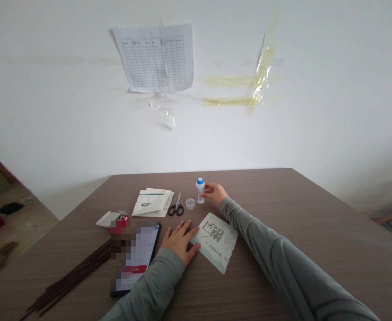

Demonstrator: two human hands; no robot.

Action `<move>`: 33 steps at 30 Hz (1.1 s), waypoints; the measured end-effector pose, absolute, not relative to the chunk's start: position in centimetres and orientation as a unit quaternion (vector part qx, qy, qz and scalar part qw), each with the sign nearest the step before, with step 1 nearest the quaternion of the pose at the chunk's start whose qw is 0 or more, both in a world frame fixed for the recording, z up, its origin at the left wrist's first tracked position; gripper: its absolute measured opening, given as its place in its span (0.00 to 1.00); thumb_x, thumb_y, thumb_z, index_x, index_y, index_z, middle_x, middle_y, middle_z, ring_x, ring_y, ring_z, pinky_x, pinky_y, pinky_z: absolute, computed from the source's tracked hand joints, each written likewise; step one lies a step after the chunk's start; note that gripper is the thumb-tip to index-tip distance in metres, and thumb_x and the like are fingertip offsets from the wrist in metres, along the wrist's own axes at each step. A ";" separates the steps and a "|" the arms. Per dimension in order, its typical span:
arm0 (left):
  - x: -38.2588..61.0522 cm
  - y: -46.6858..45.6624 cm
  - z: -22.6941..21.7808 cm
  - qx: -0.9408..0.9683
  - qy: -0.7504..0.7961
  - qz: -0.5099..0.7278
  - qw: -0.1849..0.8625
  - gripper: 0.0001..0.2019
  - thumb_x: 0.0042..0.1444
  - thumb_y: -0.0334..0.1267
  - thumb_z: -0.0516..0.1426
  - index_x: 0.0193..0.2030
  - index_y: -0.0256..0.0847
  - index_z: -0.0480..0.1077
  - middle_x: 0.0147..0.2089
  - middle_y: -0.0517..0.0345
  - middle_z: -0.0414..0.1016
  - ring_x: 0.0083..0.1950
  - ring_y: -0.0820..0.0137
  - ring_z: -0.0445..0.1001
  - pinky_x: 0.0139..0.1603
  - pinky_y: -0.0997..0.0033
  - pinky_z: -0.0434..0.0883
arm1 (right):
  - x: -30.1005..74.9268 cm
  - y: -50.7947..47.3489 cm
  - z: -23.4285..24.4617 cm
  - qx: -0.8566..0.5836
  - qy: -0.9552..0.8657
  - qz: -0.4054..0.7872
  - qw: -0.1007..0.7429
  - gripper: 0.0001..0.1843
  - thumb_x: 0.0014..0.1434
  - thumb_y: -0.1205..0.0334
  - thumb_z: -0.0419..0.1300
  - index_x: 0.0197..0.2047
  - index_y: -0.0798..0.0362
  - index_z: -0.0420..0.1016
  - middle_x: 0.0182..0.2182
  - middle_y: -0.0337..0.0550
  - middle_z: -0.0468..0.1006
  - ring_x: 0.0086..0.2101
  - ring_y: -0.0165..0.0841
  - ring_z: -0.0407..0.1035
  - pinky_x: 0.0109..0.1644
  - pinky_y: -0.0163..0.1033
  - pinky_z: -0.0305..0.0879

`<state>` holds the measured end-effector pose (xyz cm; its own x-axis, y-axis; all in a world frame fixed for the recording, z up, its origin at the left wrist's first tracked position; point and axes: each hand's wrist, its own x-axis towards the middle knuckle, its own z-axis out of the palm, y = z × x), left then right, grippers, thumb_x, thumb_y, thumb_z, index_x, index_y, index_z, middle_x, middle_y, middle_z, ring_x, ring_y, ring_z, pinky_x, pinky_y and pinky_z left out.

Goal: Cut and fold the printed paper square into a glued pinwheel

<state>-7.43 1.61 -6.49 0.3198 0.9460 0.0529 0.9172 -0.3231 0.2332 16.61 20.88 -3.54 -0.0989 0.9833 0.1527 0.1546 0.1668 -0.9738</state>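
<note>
A small white bottle point(200, 192) with a blue top, like a glue bottle, stands upright near the back of the table. My right hand point(215, 193) holds its right side, thumb in front and fingers partly hidden behind. Just left of the bottle is a translucent cap point(189, 204). My left hand point(177, 243) lies with fingers spread, its thumb and fingertips at the left edge of a folded printed paper point(218, 243). This paper, with creases and a pointed lower end, lies flat between my arms.
Black-handled scissors point(176, 208) lie left of the cap, beside a stack of folded papers point(152, 202). Farther left are an opened small red-and-white box point(114, 220), a phone point(137, 258) and a bundle of thin dark sticks point(72, 276). A white wall rises behind the table point(283, 200).
</note>
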 end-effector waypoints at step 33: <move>-5.7 1.0 -6.4 0.805 0.557 0.204 -0.004 0.25 0.76 0.30 0.64 0.73 0.46 0.92 0.78 0.39 0.94 0.81 0.41 0.89 0.86 0.33 0.85 | 27.7 2.7 -5.6 -0.309 -0.908 0.129 0.253 0.07 0.74 0.60 0.83 0.53 0.38 0.98 0.47 0.47 0.99 0.49 0.48 0.94 0.61 0.54 0.85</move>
